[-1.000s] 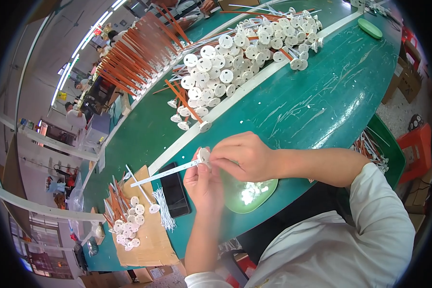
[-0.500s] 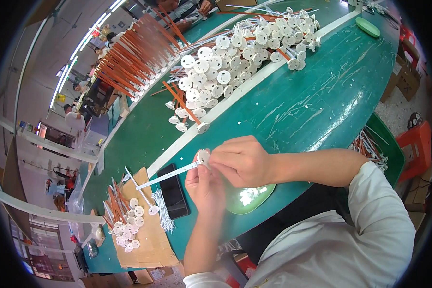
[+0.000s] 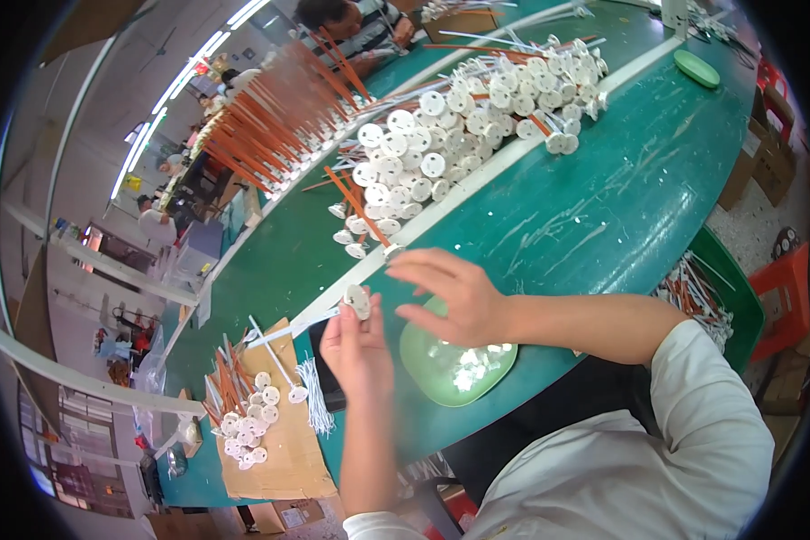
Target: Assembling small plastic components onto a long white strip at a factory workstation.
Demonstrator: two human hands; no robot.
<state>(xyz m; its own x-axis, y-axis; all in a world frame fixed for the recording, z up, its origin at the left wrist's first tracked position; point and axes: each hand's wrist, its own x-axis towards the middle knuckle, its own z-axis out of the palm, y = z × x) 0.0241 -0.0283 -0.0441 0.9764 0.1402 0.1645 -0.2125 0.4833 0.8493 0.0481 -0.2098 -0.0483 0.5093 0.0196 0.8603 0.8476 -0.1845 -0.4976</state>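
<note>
My left hand (image 3: 358, 353) pinches a white stick with a round disc (image 3: 357, 301) on its end. The disc stands tilted above the fingertips, and the white shaft (image 3: 301, 325) points off to the left. My right hand (image 3: 459, 297) is apart from the disc, fingers spread, with nothing visible in it. Under it, partly covered, a light green dish (image 3: 432, 385) holds small shiny whitish pieces. Beside my left hand lie a dark phone (image 3: 329, 382), mostly hidden, and a bundle of white strings (image 3: 311, 396). Another white disc-ended stick (image 3: 279, 358) rests on the cardboard (image 3: 288, 468).
Disc-ended sticks, white and orange, lie in a group (image 3: 250, 423) on the cardboard and in a big heap (image 3: 450, 126) beyond a white rail (image 3: 355, 275). Orange sticks stand in rows (image 3: 270, 130) farther off. A co-worker (image 3: 373, 36) sits across. A green bin (image 3: 742, 301) stands at right.
My right hand has come away from the disc and its fingers have opened. My left hand has moved slightly left and down with the stick. The view has shifted a little.
</note>
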